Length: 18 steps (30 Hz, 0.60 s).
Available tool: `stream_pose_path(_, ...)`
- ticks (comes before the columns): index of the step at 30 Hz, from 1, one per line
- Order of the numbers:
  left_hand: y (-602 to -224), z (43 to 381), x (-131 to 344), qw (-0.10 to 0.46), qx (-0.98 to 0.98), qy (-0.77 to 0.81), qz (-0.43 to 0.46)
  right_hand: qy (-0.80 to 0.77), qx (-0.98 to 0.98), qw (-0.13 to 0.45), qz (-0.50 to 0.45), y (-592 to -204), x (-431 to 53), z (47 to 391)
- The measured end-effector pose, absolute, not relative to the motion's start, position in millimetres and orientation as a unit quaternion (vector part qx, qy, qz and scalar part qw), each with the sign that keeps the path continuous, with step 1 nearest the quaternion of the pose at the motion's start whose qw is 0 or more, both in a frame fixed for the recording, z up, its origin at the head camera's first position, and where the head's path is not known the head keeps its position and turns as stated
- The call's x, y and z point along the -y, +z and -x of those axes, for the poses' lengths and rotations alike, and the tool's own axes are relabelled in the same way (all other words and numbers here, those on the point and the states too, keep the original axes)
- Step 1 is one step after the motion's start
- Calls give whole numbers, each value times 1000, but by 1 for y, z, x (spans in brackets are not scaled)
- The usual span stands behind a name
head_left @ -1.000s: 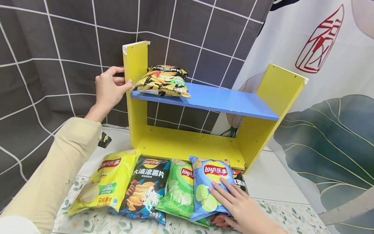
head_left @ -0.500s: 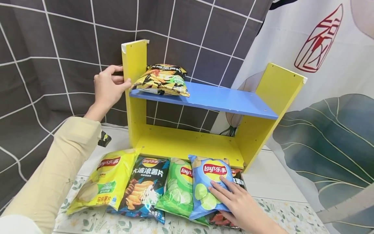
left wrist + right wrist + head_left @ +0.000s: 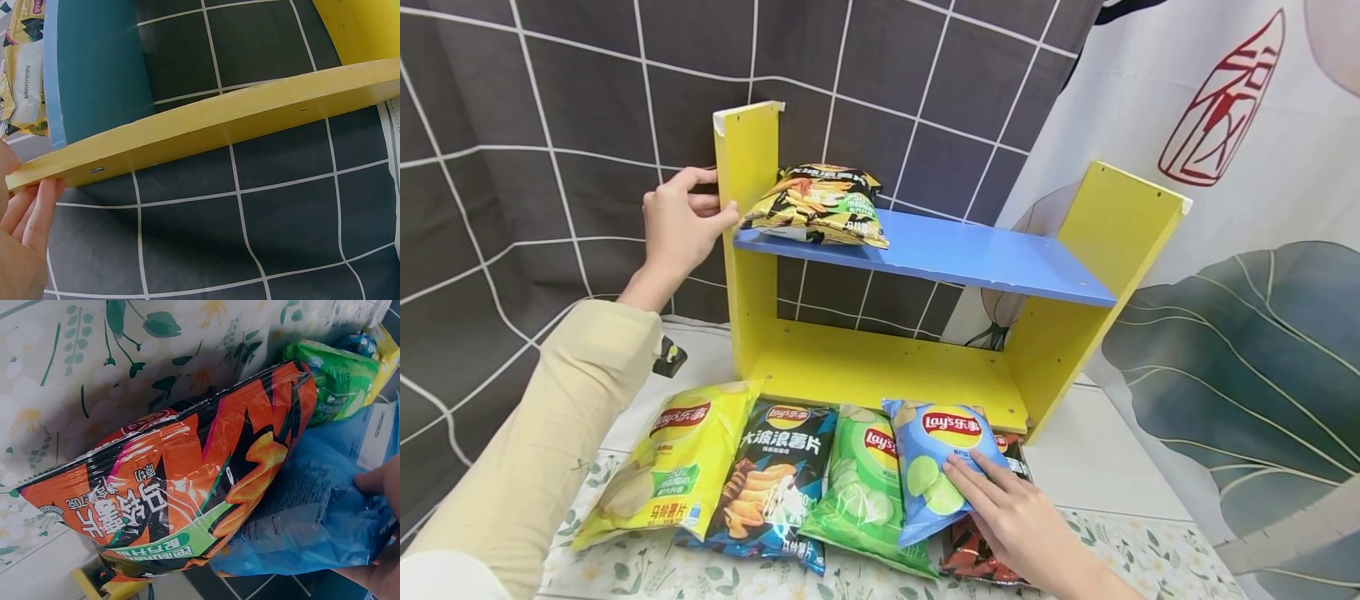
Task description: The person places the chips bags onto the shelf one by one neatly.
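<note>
I seem to be picking up the blue bag (image 3: 928,479), pinched in my right hand (image 3: 1015,512); next I judge it needs lifting clear of the green bag (image 3: 861,500) and red bag (image 3: 977,554) it overlaps. My left hand (image 3: 681,221) grips the shelf (image 3: 887,358). The bag is before the shelf, logo end away, long axis running towards me, bottom slightly left.

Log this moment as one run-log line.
left hand: grips yellow side panel | right hand: holds blue chip bag | black-yellow bag: on blue shelf
</note>
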State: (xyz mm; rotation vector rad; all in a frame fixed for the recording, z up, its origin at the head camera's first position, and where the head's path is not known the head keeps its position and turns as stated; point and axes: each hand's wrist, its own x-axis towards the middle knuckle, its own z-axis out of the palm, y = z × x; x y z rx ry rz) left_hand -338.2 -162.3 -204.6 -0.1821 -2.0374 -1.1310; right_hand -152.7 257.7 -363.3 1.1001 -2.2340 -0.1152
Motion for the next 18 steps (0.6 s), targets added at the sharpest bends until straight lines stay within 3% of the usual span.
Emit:
stream_pose_path(14, -204, 337, 161, 391, 800, -449, 73, -23, 838, 345, -421, -345, -259, 151)
stream_pose_path(18, -205, 337, 162, 390, 802, -446, 70, -20, 827, 375, -418, -338, -259, 148)
